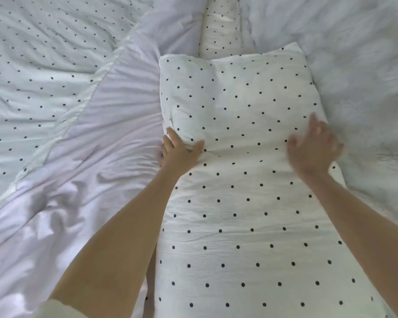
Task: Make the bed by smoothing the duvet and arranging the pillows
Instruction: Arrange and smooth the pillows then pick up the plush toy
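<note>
The left hand (178,154) pinches a fold at the left edge of the dotted pillow (239,180), thumb on top and fingers tucked under, while the right hand (313,148), blurred, lies spread and flat on its right side, holding nothing. The pillow lies lengthwise at the middle, running near to far. It looks soft, plump and lightly crinkled, so press evenly from both sides; the duvet (44,65) sits rumpled at left.

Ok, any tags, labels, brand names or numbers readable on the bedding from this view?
None. The white pillow with black polka dots, the matching dotted duvet and the plain white sheet show only pattern and creases; no tag, label or print is visible. The right hand is motion-blurred.
</note>
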`<state>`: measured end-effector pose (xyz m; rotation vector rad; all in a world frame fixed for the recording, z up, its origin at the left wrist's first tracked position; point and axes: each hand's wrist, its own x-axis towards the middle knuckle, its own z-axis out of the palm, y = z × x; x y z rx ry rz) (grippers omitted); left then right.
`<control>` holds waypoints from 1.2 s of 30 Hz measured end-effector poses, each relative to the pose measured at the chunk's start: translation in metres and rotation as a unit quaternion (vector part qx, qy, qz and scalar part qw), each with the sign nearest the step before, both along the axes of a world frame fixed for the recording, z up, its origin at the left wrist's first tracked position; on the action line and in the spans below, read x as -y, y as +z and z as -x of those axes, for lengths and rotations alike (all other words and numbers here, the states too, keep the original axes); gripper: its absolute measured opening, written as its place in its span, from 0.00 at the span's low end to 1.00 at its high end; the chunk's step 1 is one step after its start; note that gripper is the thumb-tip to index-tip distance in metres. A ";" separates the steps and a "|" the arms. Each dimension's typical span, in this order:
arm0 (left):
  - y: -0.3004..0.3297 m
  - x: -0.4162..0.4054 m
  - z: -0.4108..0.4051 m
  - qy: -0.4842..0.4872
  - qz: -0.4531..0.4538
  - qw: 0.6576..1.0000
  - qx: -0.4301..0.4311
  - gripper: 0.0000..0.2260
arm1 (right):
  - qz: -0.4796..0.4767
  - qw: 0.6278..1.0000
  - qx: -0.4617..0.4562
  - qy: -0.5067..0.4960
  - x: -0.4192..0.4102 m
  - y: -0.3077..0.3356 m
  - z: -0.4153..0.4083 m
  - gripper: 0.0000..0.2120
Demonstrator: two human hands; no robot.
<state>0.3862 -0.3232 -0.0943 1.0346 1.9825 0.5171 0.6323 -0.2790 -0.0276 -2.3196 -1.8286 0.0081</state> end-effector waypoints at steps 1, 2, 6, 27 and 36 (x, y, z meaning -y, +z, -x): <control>-0.003 0.003 0.001 0.009 -0.019 1.000 -0.004 0.43 | 0.004 0.998 0.012 0.060 0.009 -0.005 0.018 0.29; -0.003 0.007 0.003 0.024 -0.048 0.999 -0.005 0.41 | 0.008 0.993 0.015 0.116 0.021 -0.011 0.038 0.29; 0.002 0.037 0.020 0.057 -0.166 0.983 -0.052 0.24 | 0.069 0.962 0.004 0.264 0.098 -0.042 0.110 0.27; 0.007 0.292 0.238 0.286 0.130 0.934 -0.170 0.51 | 0.101 0.921 -0.193 0.323 0.319 -0.038 0.254 0.21; 0.045 0.343 0.238 0.112 0.174 0.975 -0.081 0.43 | 0.272 0.905 -0.269 0.188 0.372 -0.042 0.260 0.22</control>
